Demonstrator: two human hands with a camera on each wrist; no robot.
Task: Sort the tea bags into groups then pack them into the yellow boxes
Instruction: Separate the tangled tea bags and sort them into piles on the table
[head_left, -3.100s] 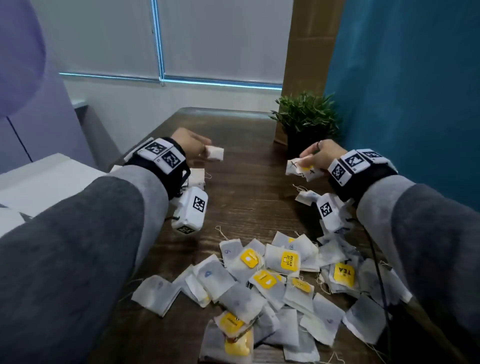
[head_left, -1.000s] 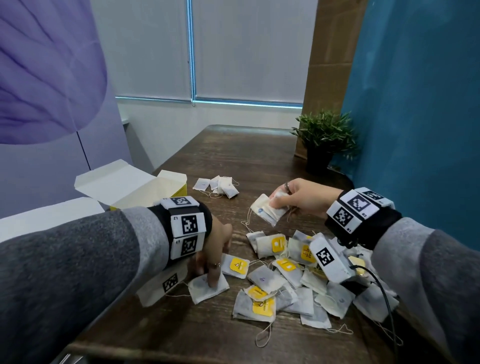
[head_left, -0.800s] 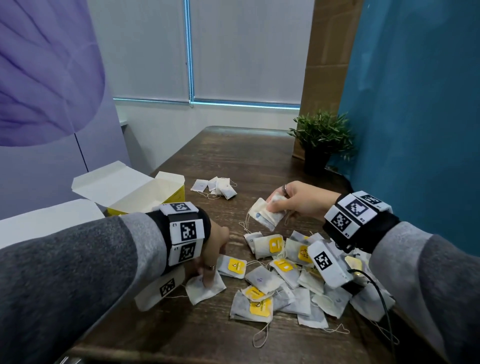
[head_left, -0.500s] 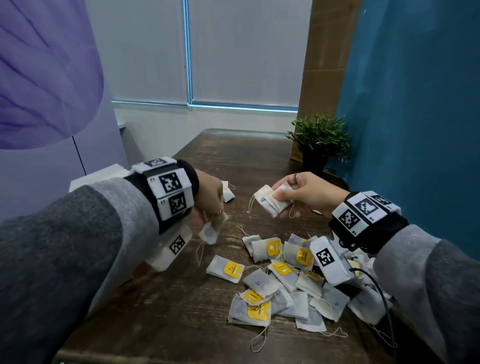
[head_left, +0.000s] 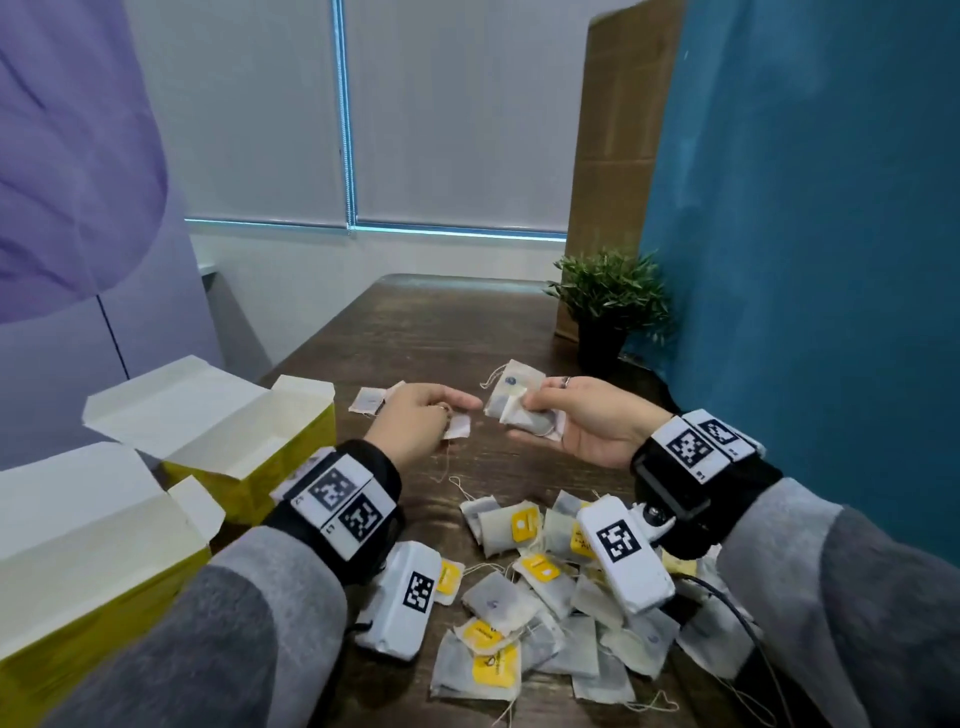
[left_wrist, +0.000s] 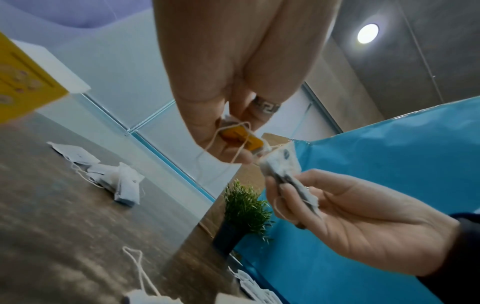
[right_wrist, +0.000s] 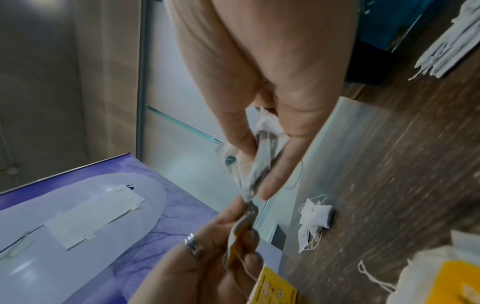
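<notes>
Small white paper tea bag with a yellow tag now up in the air, pinched between thumb and curled fingers of the left hand, its string hanging loose. A second ago that hand was down at the heap pressing a bag on the wood; it has lifted one and carried it across to the right hand. Right hand keeps its thumb and fingers clamped on a thin stack of white tea bags with blue marks, same stack as before. The two hands nearly touch above the dark wooden table.

Reads as: adding or comparing the picked bag with the held stack, though yellow tag versus blue marks looks like a mismatch. Sorting is early: big mixed heap of tea bags remains near the body, a small sorted pile of white bags further out. Two open yellow cardboard boxes at left; contents not visible.
</notes>
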